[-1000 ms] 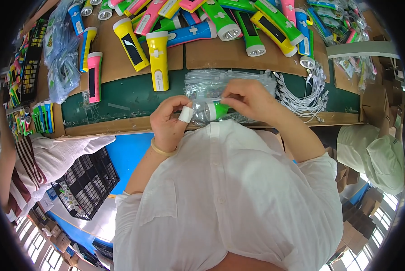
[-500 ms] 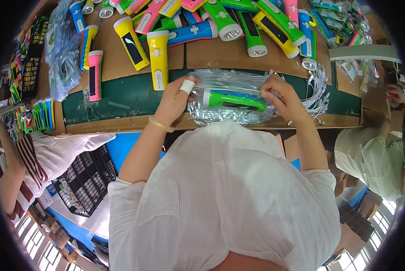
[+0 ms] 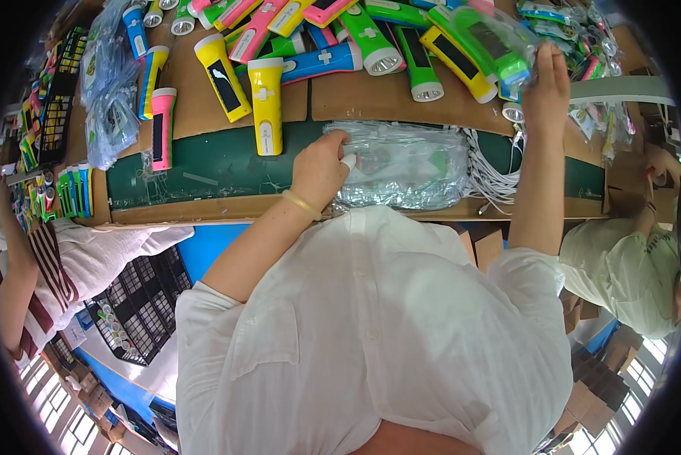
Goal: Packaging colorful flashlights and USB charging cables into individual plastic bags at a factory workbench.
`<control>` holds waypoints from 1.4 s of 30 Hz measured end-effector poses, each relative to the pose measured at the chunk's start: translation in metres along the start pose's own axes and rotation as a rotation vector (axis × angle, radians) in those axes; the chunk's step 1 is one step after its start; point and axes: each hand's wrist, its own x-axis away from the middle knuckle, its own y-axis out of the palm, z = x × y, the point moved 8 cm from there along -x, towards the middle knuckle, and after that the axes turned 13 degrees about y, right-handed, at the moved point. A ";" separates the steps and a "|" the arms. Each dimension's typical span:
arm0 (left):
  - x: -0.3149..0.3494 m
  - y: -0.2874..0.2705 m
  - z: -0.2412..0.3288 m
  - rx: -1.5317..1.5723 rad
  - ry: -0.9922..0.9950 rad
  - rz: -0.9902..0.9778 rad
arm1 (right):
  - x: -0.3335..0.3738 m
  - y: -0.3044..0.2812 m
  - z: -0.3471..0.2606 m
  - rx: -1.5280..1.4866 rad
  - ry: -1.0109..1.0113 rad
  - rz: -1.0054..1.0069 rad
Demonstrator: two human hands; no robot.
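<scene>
My right hand (image 3: 549, 85) is raised at the back right, its fingers closed on a clear bag with a green flashlight (image 3: 493, 39) inside; the bag is smeared by motion. In front of me lies a flat stack of clear plastic bags (image 3: 405, 171). My left hand (image 3: 319, 168), with a white wrap on the thumb, curls its fingers at the left edge of that stack. White cables (image 3: 496, 171) lie bundled against the stack's right side. Just beyond my left hand is a yellow flashlight (image 3: 267, 110).
Many coloured flashlights (image 3: 310, 61) cover the cardboard at the back. Empty-looking bags (image 3: 109, 91) heap at the left, filled bags (image 3: 591, 53) at the far right beside a pale curved bar (image 3: 621, 89). Other people sit on both sides. A black crate (image 3: 139, 303) stands lower left.
My right hand has carried the bagged flashlight from the stack up to the back right. My left hand has shifted slightly right and down along the stack's left edge.
</scene>
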 end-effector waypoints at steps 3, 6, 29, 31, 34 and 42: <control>-0.007 0.001 0.016 -0.045 0.042 -0.011 | -0.106 -0.085 -0.041 0.255 -0.077 0.148; -0.016 -0.002 0.041 -0.113 0.360 0.161 | -0.199 -0.153 -0.075 0.211 0.032 0.348; -0.006 -0.020 0.037 0.016 0.339 0.105 | 0.142 0.125 0.101 0.861 -0.255 -0.784; 0.005 -0.033 0.026 0.045 0.304 0.128 | 0.141 0.124 0.102 0.855 -0.178 -0.789; 0.015 -0.034 0.010 0.246 0.071 0.162 | 0.149 0.134 0.096 0.911 -0.234 -0.715; 0.021 -0.045 0.010 0.381 0.013 0.165 | 0.169 0.165 0.087 0.581 -0.304 -0.891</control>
